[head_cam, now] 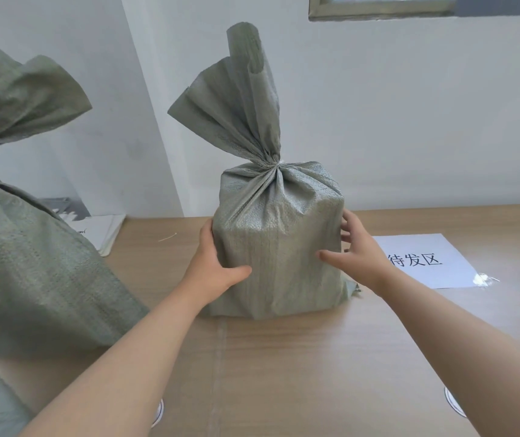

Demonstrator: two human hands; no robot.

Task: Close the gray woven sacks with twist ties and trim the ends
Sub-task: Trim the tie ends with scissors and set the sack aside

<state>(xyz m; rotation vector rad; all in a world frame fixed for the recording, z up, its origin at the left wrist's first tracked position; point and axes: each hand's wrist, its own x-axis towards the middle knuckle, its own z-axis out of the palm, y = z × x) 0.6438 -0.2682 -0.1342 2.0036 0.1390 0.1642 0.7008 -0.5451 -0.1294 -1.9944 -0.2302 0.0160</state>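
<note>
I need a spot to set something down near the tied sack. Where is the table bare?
Bare tabletop lies in front of the middle sack, toward the near edge, and along the wall behind the paper sign. The left is crowded: the large sack sits close, with the left hand in the gap.

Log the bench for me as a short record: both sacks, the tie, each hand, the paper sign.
centre sack: upright on the table, neck gathered and cinched, top fanned upward
tie: pale, at the neck; ends too small to judge
left hand: presses the sack's left side, thumb on the front
right hand: presses its right side, fingers spread
second sack: at left edge, neck also gathered
paper sign: flat on the table, right of the centre sack, printed characters
loose strand: on the table behind the left hand
</note>
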